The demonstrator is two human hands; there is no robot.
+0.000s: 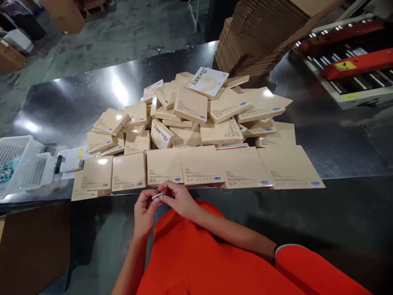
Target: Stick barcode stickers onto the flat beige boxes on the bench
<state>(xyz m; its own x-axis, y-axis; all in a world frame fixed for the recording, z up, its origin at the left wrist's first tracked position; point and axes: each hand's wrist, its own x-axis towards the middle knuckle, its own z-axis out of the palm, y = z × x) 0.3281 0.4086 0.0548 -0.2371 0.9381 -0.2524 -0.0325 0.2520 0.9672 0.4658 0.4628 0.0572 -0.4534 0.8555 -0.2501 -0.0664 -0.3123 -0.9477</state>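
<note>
Just in front of the table's near edge, my left hand (145,211) and my right hand (179,199) meet over a small white strip (156,196). Both hands pinch it between thumb and fingers; it is too small to tell its kind. Directly beyond them lies a row of flat cream boxes, among them one box (164,166) nearest my hands and another (199,164) to its right. Their printed text and barcode labels face up. Behind the row rises a loose heap of similar boxes (190,104), and a few show a white face lettered "beauty", such as the top one (208,81).
The metal table (73,98) runs across the view. At left stand a white plastic basket (26,143), a smaller basket (39,170) and papers (71,159). Stacked flat cartons (260,37) rise at the back right, near a red-railed roller conveyor (356,61). A brown carton (33,246) sits lower left.
</note>
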